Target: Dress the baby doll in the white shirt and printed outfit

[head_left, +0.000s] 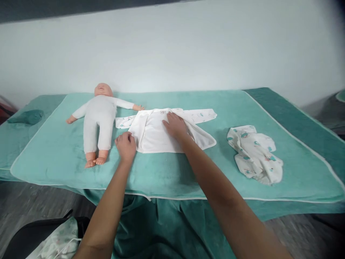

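A white baby shirt (159,135) with patterned sleeves lies opened out on the green bed cover, its inside and neck label facing up. My left hand (126,145) is closed at the shirt's left edge, fingers curled in on the cloth there. On the upper middle of the shirt my right hand (175,126) rests flat, fingers apart and nothing in its grip. Left of the shirt a baby doll (100,118) in a white body lies on its back, arms spread. One doll hand reaches close to the shirt's shoulder.
A crumpled white garment with a green print (256,154) lies on the right of the green cover (167,183). Behind the bed stands a white wall (172,46). At the lower left is a black chair (32,233) with printed cloth (60,241) on it.
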`<state>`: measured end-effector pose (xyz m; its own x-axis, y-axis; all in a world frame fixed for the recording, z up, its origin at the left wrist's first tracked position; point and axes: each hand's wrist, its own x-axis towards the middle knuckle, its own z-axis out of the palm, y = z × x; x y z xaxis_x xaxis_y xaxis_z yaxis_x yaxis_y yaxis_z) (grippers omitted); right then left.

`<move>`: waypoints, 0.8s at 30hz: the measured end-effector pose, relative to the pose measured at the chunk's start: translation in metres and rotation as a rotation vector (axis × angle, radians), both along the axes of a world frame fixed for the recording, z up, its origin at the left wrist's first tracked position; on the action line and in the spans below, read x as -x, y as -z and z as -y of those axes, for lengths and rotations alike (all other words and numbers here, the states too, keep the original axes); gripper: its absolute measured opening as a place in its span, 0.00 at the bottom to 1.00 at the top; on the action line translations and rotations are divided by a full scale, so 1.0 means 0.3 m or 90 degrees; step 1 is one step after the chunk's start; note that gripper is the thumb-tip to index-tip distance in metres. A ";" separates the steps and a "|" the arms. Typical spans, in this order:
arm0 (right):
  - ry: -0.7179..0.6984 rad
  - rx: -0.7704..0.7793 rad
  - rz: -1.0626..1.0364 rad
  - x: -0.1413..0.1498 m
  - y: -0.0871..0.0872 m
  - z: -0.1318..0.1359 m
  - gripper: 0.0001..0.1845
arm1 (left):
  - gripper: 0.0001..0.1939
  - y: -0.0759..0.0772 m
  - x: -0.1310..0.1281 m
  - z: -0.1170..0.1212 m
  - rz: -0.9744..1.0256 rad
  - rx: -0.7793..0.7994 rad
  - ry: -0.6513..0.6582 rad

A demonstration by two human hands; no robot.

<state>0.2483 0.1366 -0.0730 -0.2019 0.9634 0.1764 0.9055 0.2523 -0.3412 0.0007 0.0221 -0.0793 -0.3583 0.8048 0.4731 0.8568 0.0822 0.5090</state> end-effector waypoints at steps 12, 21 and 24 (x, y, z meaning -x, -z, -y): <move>-0.037 -0.046 0.061 -0.034 0.039 0.026 0.35 | 0.10 0.032 0.007 -0.017 0.021 -0.104 0.030; -0.191 -0.005 0.029 0.158 -0.001 -0.009 0.35 | 0.08 0.032 0.006 -0.025 0.003 -0.107 0.060; -0.239 -0.037 0.023 0.236 -0.017 0.041 0.34 | 0.08 0.035 0.010 -0.027 0.000 -0.107 0.072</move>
